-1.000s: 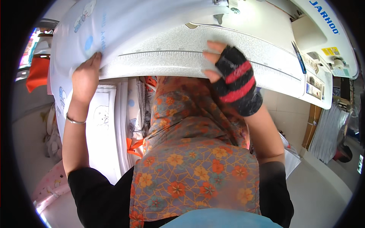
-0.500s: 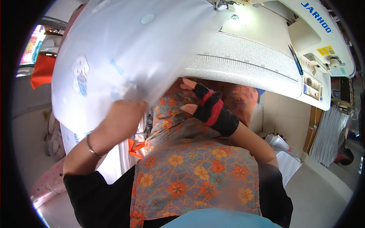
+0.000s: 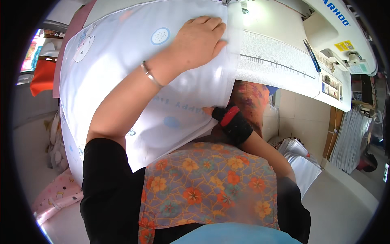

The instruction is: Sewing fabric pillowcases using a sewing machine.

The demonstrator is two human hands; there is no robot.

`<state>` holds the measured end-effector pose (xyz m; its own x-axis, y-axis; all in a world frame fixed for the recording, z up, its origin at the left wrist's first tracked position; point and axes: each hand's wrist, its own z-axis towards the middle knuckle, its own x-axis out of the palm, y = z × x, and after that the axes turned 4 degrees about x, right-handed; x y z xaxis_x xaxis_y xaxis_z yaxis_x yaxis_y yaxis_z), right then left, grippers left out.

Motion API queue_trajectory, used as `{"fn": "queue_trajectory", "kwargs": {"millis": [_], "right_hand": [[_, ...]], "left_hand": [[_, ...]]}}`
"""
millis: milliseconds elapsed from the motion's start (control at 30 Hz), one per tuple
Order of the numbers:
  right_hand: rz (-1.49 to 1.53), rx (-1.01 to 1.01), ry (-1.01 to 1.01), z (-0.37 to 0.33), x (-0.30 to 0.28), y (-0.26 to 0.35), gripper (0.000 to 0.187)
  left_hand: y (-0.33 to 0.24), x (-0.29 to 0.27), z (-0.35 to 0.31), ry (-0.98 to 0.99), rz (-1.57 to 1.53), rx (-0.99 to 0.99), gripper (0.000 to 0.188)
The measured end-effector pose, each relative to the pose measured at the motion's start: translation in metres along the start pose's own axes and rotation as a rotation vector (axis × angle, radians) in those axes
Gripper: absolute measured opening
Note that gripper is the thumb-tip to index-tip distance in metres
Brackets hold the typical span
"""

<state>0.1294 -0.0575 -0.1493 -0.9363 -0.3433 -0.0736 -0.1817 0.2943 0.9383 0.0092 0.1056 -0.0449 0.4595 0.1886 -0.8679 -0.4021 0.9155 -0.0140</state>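
Note:
A white printed cloth (image 3: 109, 77) with pale blue motifs spreads over the left of the sewing table and hangs over its front edge toward my lap. My left hand (image 3: 201, 42) lies palm down on it near its right edge, fingers stretched forward and thumb out, close to the lit needle area. Lower down, my right hand (image 3: 233, 122), in a black and red fingerless glove, pinches the cloth's right edge. Its thumb rests on top, while the other fingers are hidden beneath.
The sewing machine (image 3: 325, 36) stands at the upper right, its pale bed (image 3: 276, 51) marked with a ruler. A slim dark tool (image 3: 312, 56) lies on the bed. Stacks of folded white sheets (image 3: 300, 158) are low at the right. Pink cloth (image 3: 61, 193) hangs at the lower left.
My left hand has moved up and right from the cloth's lower edge and now lies flat. The cloth has spread lower across my lap, and my right hand has taken hold of its edge.

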Motion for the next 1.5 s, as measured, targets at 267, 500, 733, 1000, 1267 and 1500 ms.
{"fn": "queue_trajectory", "kwargs": {"millis": [267, 500, 733, 1000, 1267, 1500], "right_hand": [[0.224, -0.06, -0.249, -0.023, -0.019, 0.068, 0.038], [-0.087, -0.047, -0.194, -0.018, -0.02, 0.022, 0.046], [0.035, 0.098, 0.068, -0.026, 0.005, -0.014, 0.043], [0.251, 0.099, 0.079, -0.033, -0.007, 0.027, 0.038], [0.258, 0.103, 0.005, -0.042, -0.015, 0.055, 0.031], [0.233, 0.113, 0.016, -0.029, -0.022, 0.048, 0.034]], "left_hand": [[0.021, 0.028, 0.016, -0.011, 0.109, -0.102, 0.034], [0.024, 0.037, 0.024, 0.022, 0.103, -0.152, 0.041], [0.012, 0.015, -0.002, -0.005, 0.04, -0.007, 0.045], [0.006, 0.022, 0.0, 0.023, 0.03, -0.039, 0.044], [0.001, 0.022, 0.005, 0.08, -0.05, -0.084, 0.05], [0.01, 0.02, 0.008, 0.043, -0.08, -0.084, 0.047]]}}
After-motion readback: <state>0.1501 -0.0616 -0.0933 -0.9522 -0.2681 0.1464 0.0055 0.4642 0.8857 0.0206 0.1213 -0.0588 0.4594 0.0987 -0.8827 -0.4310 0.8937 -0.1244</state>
